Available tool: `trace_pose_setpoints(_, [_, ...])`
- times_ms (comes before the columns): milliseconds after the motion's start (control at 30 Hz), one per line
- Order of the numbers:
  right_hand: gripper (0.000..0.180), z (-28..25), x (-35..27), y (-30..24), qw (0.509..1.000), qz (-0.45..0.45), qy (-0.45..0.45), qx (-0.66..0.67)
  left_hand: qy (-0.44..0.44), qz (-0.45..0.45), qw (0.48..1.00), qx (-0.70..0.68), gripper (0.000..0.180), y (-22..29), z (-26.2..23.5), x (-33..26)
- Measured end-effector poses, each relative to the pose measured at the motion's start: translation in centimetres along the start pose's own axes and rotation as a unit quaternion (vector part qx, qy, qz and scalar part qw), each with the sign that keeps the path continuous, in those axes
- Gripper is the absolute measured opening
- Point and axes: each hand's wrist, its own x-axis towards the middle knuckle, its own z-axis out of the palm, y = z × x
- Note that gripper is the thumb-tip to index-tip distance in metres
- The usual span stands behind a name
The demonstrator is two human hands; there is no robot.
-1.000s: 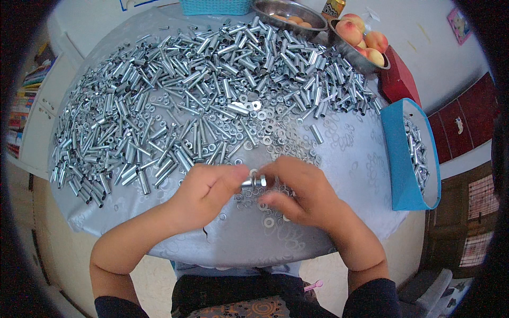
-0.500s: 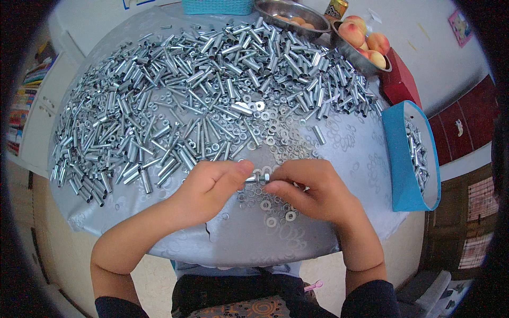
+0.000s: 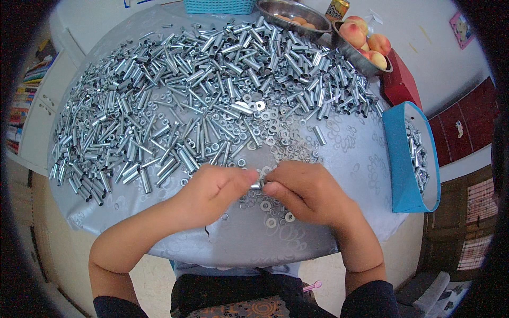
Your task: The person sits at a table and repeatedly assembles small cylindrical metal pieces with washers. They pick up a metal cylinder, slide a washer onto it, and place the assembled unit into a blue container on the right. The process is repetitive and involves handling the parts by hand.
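Note:
Near the front of the table, my left hand [image 3: 212, 193] is closed round one end of a small silvery bolt [image 3: 256, 186]. From the other side, the thumb and fingers of my right hand [image 3: 307, 193] pinch its other end. Fingers cover most of the bolt, so any nut or washer on it is hard to make out. Flat washers [image 3: 271, 222] lie loose on the cloth just below and behind my hands. Beyond them spreads a wide heap of metal sleeves [image 3: 228, 47], with long bolts [image 3: 204, 130] and small nuts mixed in.
A silvery-grey cloth [image 3: 350, 175] covers the round table. At the right edge stands a blue box [image 3: 400, 159] holding metal parts. Toward the back are a bowl of peaches [image 3: 366, 66], a bowl of eggs [image 3: 318, 33], a can [image 3: 337, 9], a red box [image 3: 400, 82] and a turquoise basket [image 3: 217, 6].
My hands have come closer together, and my left fingertips now reach further right over the bolt. Less of the bolt and its ringed parts shows between them.

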Motion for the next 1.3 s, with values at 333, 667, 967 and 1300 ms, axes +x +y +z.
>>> trace_pose_setpoints(333, [0.032, -0.6, 0.0, -1.1, 0.992, 0.041, 0.08, 0.085, 0.03, 0.019, 0.999, 0.013, 0.028, -0.2, -0.7, -0.2])
trace_pose_setpoints(667, [0.022, -0.3, 0.0, 0.4, 1.0, -0.024, 0.011, 0.009, 0.022, 0.019, 0.999, -0.011, 0.028, -0.3, -0.4, -0.3])
trace_pose_setpoints(967, [0.027, -0.7, 0.1, -0.4, 0.999, -0.024, 0.041, 0.016, 0.004, -0.025, 1.0, 0.011, 0.029, 0.1, -0.7, -0.2])
trace_pose_setpoints(1300, [0.027, -0.3, 0.4, -1.5, 0.991, 0.088, 0.084, 0.064, 0.004, 0.009, 1.0, -0.013, 0.029, -0.1, -0.5, -0.2])
